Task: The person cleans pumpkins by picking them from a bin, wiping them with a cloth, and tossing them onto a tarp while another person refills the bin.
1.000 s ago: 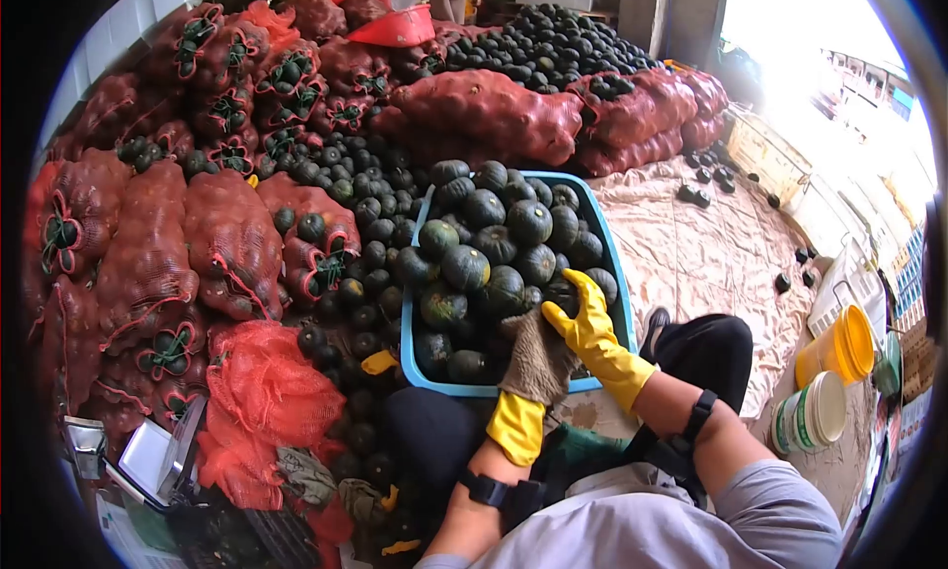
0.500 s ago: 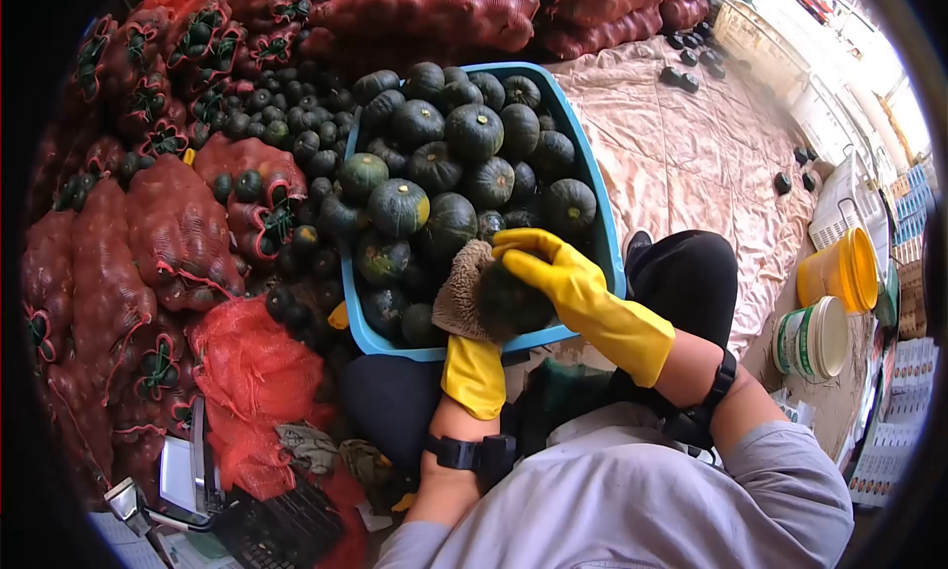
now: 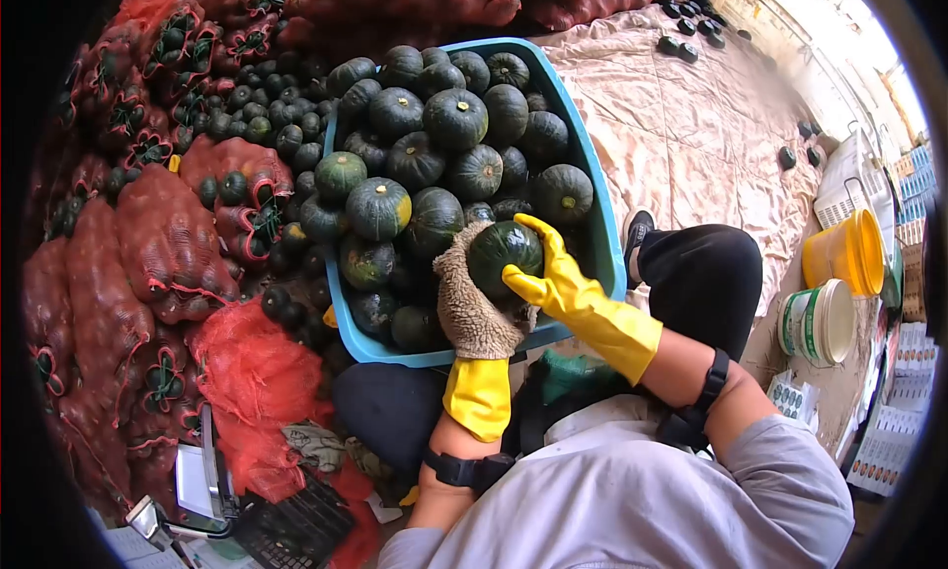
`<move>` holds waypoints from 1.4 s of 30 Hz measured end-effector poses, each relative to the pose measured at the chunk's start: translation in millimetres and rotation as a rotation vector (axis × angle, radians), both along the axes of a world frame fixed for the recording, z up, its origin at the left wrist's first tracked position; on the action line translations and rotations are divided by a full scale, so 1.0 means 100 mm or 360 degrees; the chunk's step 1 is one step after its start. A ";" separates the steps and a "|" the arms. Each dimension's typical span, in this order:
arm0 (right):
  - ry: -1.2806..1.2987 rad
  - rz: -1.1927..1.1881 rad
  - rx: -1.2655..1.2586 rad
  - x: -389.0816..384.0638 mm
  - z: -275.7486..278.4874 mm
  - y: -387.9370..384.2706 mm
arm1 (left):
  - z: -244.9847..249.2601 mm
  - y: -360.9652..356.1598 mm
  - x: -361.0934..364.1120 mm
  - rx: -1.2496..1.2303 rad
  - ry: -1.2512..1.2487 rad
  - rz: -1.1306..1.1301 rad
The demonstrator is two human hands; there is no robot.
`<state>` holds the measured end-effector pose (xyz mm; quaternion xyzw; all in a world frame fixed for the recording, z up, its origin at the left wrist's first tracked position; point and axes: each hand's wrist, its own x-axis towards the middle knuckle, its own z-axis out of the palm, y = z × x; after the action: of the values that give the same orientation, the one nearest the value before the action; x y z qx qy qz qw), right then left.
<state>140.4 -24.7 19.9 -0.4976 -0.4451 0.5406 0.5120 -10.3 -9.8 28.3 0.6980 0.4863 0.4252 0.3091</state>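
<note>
Between my two hands, over the near edge of the blue tub [image 3: 591, 145], is a dark green pumpkin [image 3: 501, 256] with a shiny rind. My left hand [image 3: 481, 307] wears a yellow rubber glove and a brown fuzzy cloth over it like a mitt. The cloth cups the pumpkin from the left and below, hiding those fingers. In a yellow glove, my right hand [image 3: 563, 285] grips the pumpkin's right side, thumb in front and fingers behind. More dark green pumpkins [image 3: 455, 118] are heaped in the tub.
Red mesh sacks [image 3: 173, 228] of pumpkins and loose pumpkins [image 3: 267, 110] crowd the left. A pinkish sheet [image 3: 662, 125] covers the floor at right. Beyond my knee are a yellow bucket [image 3: 839, 253] and a white bucket [image 3: 818, 322]. A red net [image 3: 259, 357] lies left of my knee.
My right hand has shifted from over the pumpkin's top to its right side. The pumpkin has risen and turned, showing more of its rind. The cloth-covered left hand sits more beneath it.
</note>
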 end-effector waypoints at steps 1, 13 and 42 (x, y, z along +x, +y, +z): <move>-0.0499 0.0164 0.0205 0.13 0.04 0.00 | 0.13 -0.02 -0.02 0.0088 0.0132 0.0028; -0.1166 0.0418 0.0110 0.17 0.56 -0.06 | 0.28 -0.05 -0.09 0.0201 0.0231 0.0091; -0.0193 -0.0246 -0.0171 -0.11 -0.30 0.15 | 0.06 -0.07 0.01 -0.0251 -0.0197 0.0137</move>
<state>129.8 -9.3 -9.9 -0.5890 -0.4060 0.4915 0.4967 -9.7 -16.9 33.9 0.6224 0.5278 0.4407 0.3739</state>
